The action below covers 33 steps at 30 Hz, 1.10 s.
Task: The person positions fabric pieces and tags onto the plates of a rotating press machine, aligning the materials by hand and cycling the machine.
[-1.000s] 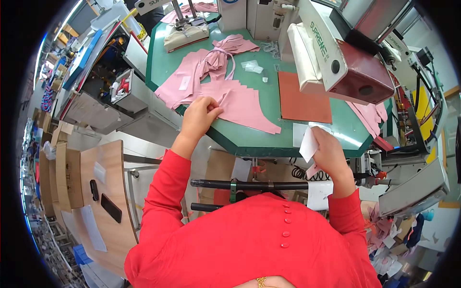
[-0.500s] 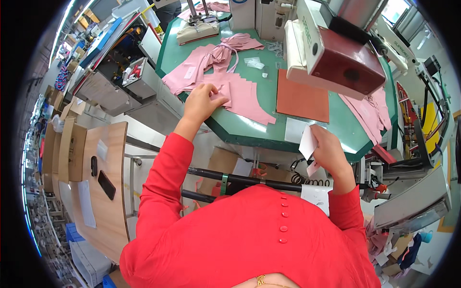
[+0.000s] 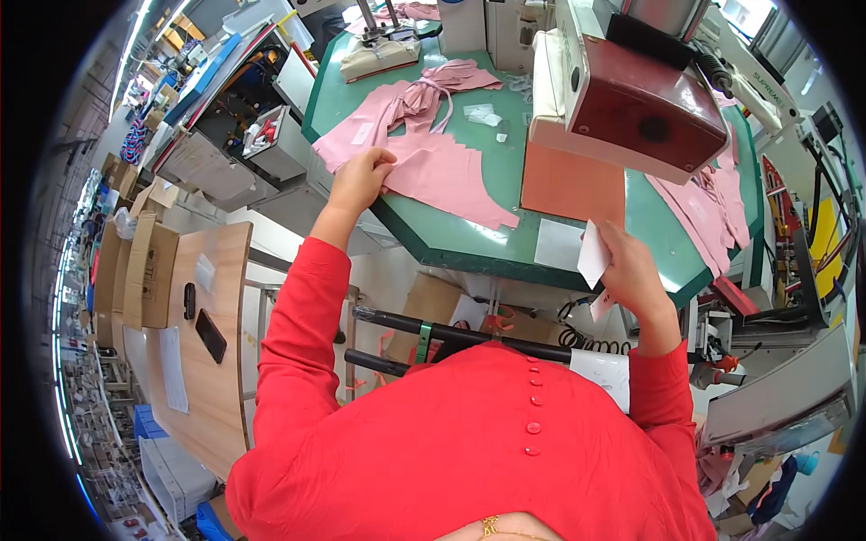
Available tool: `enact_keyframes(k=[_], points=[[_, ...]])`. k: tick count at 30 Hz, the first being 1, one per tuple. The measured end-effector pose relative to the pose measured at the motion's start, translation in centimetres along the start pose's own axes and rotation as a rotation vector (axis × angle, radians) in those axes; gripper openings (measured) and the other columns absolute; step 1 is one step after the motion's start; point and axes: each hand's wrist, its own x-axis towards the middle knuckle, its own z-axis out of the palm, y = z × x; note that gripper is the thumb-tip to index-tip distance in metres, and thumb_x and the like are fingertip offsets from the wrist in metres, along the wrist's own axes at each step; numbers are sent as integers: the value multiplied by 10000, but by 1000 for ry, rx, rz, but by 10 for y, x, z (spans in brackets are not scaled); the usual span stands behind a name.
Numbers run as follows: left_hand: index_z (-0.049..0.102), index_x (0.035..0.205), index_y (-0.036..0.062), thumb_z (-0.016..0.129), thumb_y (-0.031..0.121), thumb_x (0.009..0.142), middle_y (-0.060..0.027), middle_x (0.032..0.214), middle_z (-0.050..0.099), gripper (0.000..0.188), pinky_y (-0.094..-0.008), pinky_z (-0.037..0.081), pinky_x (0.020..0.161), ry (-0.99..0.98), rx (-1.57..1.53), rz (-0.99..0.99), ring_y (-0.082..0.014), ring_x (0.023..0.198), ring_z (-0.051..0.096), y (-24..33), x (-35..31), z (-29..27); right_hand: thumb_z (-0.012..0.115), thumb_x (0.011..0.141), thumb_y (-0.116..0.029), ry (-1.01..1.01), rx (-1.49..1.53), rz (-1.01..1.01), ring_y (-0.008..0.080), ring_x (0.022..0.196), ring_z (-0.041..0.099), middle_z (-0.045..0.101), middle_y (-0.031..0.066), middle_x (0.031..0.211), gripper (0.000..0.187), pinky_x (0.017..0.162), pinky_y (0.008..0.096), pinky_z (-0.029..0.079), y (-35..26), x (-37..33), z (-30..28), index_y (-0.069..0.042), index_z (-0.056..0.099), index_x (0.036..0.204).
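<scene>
My left hand (image 3: 361, 180) is closed at the left edge of a flat pink fabric piece (image 3: 451, 180), its fingertips pinching there. This piece lies at the front of the green table, over other pink pieces. A bundle of pink fabric (image 3: 388, 106), tied with a strip, lies just behind it. My right hand (image 3: 633, 275) grips white paper slips (image 3: 594, 256) at the table's front edge; how many is hidden. Close to that hand, a pale flat sheet (image 3: 558, 243) lies in front of the orange-brown pad (image 3: 568, 185).
A press head with a dark red front (image 3: 649, 113) overhangs the pad. More pink pieces (image 3: 708, 212) lie to the right on the green table (image 3: 433, 249). Small clear scraps (image 3: 483, 114) sit behind the front piece. At left, a wooden table (image 3: 212, 379) carries a phone (image 3: 211, 336).
My left hand has shifted slightly left and nearer to me, to the fabric's edge. The corner that was bunched under it now lies flatter. My right hand still holds the slips.
</scene>
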Motion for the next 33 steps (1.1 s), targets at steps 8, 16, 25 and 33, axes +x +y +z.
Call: enact_keyframes(k=[8, 16, 25, 33], points=[[684, 1058, 52, 642, 154, 855, -136, 956, 665, 231, -339, 507, 776, 111, 228, 431, -258, 817, 641, 0, 13, 15, 475, 726, 98, 32, -28, -29, 432, 855, 600, 637, 222, 935, 385, 730, 407, 487, 5, 0, -1, 15, 559, 1093], [720, 1006, 97, 692, 215, 821, -105, 961, 650, 221, -366, 486, 783, 237, 346, 696, -264, 855, 610, 0, 26, 23, 463, 724, 105, -7, -52, 2, 435, 830, 589, 628, 219, 926, 362, 706, 408, 480, 8, -4, 0, 16, 556, 1062], [711, 863, 77, 686, 180, 801, -89, 893, 666, 122, -371, 483, 785, 162, 297, 502, -287, 868, 612, 18, 15, 20, 477, 753, 96, 12, -43, -61, 403, 832, 611, 638, 201, 928, 381, 724, 388, 494, 8, -6, -1, 8, 552, 1115], [577, 917, 35, 667, 184, 874, -26, 783, 589, 180, -282, 470, 617, -281, -361, 437, -121, 686, 570, 89, -25, 6, 583, 783, 29, 80, 279, -31, 357, 1015, 585, 594, 168, 1139, 465, 879, 379, 472, -8, 3, -5, -20, 525, 1242]])
